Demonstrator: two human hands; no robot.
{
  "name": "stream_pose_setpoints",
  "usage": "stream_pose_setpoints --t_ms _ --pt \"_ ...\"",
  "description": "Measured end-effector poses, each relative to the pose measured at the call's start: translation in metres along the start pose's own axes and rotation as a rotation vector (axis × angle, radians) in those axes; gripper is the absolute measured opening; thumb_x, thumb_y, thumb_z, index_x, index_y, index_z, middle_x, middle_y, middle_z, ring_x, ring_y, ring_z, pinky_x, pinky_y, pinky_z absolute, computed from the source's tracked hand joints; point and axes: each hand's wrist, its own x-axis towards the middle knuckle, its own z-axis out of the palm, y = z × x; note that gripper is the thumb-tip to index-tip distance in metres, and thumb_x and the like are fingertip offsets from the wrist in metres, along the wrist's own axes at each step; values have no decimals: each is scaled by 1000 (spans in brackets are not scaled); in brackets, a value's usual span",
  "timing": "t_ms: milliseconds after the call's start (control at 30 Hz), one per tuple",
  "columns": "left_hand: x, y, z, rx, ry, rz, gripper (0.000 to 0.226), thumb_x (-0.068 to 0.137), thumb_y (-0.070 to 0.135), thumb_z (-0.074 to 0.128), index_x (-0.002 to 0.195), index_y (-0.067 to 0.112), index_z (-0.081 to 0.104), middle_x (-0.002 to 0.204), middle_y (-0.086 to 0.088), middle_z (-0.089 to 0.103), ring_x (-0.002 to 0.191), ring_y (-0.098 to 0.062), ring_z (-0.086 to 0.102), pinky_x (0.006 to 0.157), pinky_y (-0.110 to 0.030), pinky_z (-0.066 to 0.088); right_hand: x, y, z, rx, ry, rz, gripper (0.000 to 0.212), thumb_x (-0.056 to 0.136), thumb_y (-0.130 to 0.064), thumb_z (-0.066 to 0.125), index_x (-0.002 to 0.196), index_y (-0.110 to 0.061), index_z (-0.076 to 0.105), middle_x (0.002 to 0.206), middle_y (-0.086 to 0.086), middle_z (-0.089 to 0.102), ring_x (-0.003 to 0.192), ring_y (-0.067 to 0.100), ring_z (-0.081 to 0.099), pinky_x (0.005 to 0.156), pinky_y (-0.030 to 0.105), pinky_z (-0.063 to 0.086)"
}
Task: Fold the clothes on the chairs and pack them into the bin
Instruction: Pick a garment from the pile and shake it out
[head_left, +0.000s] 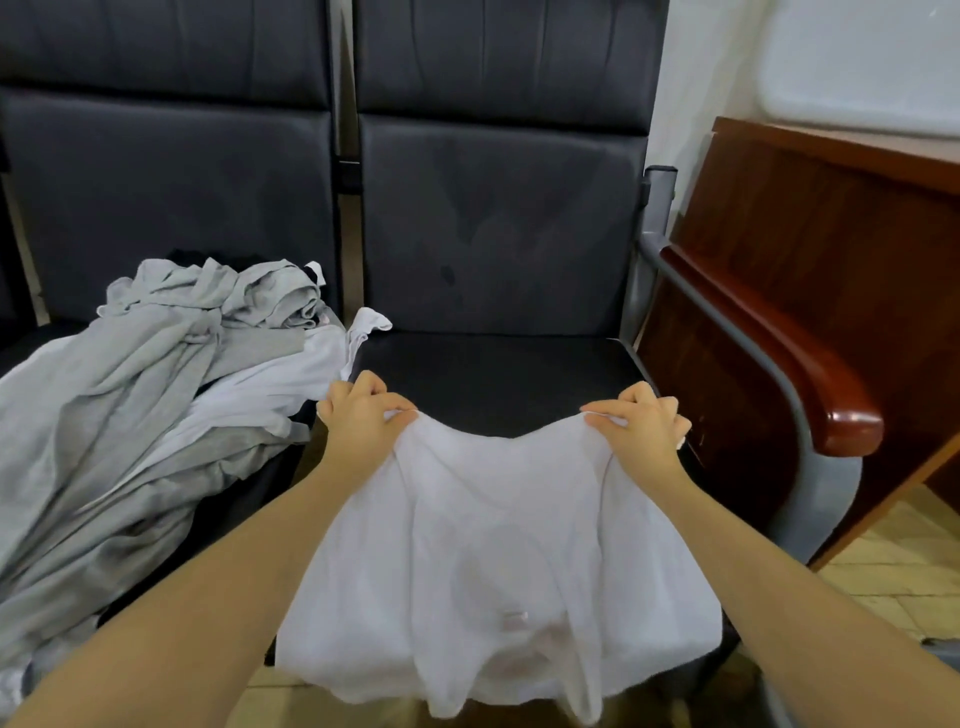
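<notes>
— White cotton, thin: a white T-shirt (498, 561), pinched along its far edge and hanging off the front lip of the right-hand chair seat (498, 379).

— Grip?

— Left hand (363, 415) at the far-left corner, right hand (641, 423) at the far-right one; fingers curled and pressed together on bunched fabric at each, not spread.

— Position against that seat?

— Held edge just over the front of the cushion, sagging in the middle between the two pinches; body draped toward the wearer, past the seat's front, above the tiled floor.

— Long axis?

— Runs from the seat back toward the camera; held edge crosswise to it. Which end is pinched, hem or shoulders, cannot tell.

— Nearer hand?

— Neither; evenly matched at both corners. Probably calls for a forward carry to lay the cloth flat on the seat.

— Elsewhere?

— Heap of grey garments (145, 374) left of that seat, on the neighbouring chair, unfolded. Wooden armrest (810, 374) to its right. No bin in view.
</notes>
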Motion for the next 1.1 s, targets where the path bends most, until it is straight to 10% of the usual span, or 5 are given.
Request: stream_pose_setpoints --t_ms 500,1100 --pt "129 37 -15 -8 381 49 16 93 26 58 95 18 71 100 -5 47 101 -29 35 82 -31 16 118 -40 -24 27 378 -99 14 92 -25 61 98 -28 74 95 -4 38 99 27 36 84 35 19" --pt "-23 19 -52 -3 218 -14 33 90 34 61 70 10 70 86 -1 45 91 -23 34 78 -31 15 -55 1 -49 115 175 -157 13 92 -31 60 95 -35 72 91 -10 47 92 10 32 73 25 12"
